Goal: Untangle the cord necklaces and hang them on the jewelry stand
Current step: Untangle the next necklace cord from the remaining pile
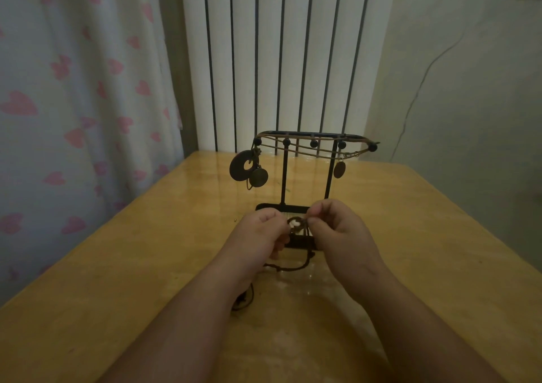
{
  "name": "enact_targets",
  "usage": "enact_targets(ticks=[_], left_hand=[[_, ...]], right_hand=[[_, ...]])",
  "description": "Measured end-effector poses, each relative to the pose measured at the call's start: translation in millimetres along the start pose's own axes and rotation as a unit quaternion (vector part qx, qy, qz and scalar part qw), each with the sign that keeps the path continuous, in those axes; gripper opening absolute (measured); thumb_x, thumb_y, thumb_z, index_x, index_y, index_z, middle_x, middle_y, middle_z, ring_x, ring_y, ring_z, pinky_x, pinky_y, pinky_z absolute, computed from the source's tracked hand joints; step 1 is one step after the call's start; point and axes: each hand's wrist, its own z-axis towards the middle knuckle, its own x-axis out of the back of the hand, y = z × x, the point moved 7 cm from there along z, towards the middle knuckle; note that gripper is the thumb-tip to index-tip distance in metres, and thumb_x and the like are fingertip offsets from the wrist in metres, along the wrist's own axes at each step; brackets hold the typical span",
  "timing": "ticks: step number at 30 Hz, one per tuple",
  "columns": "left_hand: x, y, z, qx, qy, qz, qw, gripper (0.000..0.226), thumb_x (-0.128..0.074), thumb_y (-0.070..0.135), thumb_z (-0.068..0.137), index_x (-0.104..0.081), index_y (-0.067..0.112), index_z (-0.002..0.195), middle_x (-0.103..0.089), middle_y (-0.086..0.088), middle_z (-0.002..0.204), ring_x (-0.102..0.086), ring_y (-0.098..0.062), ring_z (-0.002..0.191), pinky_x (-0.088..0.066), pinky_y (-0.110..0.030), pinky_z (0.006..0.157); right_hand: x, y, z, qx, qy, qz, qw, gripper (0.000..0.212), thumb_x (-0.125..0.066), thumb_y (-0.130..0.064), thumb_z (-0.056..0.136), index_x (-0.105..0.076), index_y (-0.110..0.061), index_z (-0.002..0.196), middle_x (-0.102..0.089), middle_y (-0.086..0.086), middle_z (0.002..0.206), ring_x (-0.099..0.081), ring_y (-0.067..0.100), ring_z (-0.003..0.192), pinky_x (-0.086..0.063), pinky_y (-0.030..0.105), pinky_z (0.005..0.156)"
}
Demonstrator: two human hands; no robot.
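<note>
I see pendant necklaces already hung on jewelry stand, 12 o'clock. Left hand, right hand pinch tangled dark cord at 6; untangling, hanging remain.

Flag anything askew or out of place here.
The hung cords drape slack across several pegs of the stand rather than from one each; a dark cord trails loose on the table. Nothing looks spilled or broken.

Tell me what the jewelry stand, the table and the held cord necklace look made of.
Jewelry stand: likely metal, matte black; thin straight rods, ball-tipped pegs. Table: wood or wood-look laminate, glossy; yellowish grain, reflections of the stand. Cord necklace: dark thin cord, perhaps leather or waxed cotton; too dim to tell.
</note>
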Motion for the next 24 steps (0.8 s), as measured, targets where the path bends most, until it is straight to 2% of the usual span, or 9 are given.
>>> enact_targets(ticks=[3, 7, 11, 17, 21, 24], left_hand=[[-2, -2, 0, 0.016, -0.016, -0.042, 0.999, 0.023, -0.054, 0.015, 0.093, -0.065, 0.019, 0.073, -0.067, -0.001, 0.075, -0.061, -0.019, 0.073, -0.049, -0.034, 0.067], [-3, -3, 0, 0.025, -0.03, -0.09, 0.995, 0.012, -0.055, 0.01, 0.093, -0.066, 0.01, 0.088, -0.072, -0.013, 0.086, -0.067, -0.023, 0.073, -0.052, -0.035, 0.067], [-3, -6, 2, 0.034, -0.035, -0.116, 0.992, 0.022, -0.05, 0.008, 0.095, -0.071, 0.01, 0.103, -0.073, -0.016, 0.091, -0.068, -0.025, 0.076, -0.053, -0.035, 0.068], [-2, -9, 3, 0.054, -0.031, -0.157, 0.986, 0.02, -0.05, 0.006, 0.096, -0.07, 0.006, 0.095, -0.071, -0.013, 0.083, -0.068, -0.022, 0.074, -0.053, -0.034, 0.069], [4, -12, 4, 0.05, 0.006, -0.133, 0.99, 0.016, -0.057, 0.002, 0.091, -0.072, 0.006, 0.093, -0.072, -0.011, 0.081, -0.069, -0.02, 0.073, -0.054, -0.032, 0.068], [7, -11, 5, 0.043, 0.029, -0.103, 0.993, 0.014, -0.061, 0.003, 0.088, -0.073, 0.009, 0.09, -0.073, -0.01, 0.081, -0.07, -0.018, 0.072, -0.053, -0.029, 0.067]], right_hand=[[3, 2, 2, -0.005, 0.001, 0.018, 1.0, 0.014, -0.057, -0.008, 0.093, -0.061, -0.021, 0.095, -0.068, 0.009, 0.091, -0.066, 0.029, 0.088, -0.059, 0.045, 0.08], [-1, 4, 2, -0.002, -0.016, -0.02, 1.0, 0.018, -0.058, -0.009, 0.092, -0.069, -0.023, 0.091, -0.071, 0.0, 0.088, -0.068, 0.014, 0.084, -0.06, 0.035, 0.077], [3, 5, 3, -0.001, -0.003, -0.03, 1.0, 0.019, -0.058, -0.009, 0.093, -0.07, -0.023, 0.09, -0.071, -0.001, 0.087, -0.068, 0.013, 0.081, -0.06, 0.031, 0.073], [3, 6, 3, -0.008, -0.015, -0.018, 1.0, 0.017, -0.062, -0.004, 0.089, -0.07, -0.02, 0.089, -0.072, 0.001, 0.086, -0.069, 0.013, 0.08, -0.06, 0.031, 0.074], [-4, 4, 2, 0.013, -0.034, -0.106, 0.994, 0.019, -0.065, -0.007, 0.084, -0.065, -0.026, 0.084, -0.067, -0.003, 0.079, -0.065, 0.01, 0.074, -0.058, 0.026, 0.066], [-6, 4, 1, 0.017, -0.041, -0.123, 0.991, 0.015, -0.065, -0.013, 0.085, -0.064, -0.028, 0.084, -0.067, -0.005, 0.078, -0.063, 0.008, 0.072, -0.055, 0.022, 0.062]])
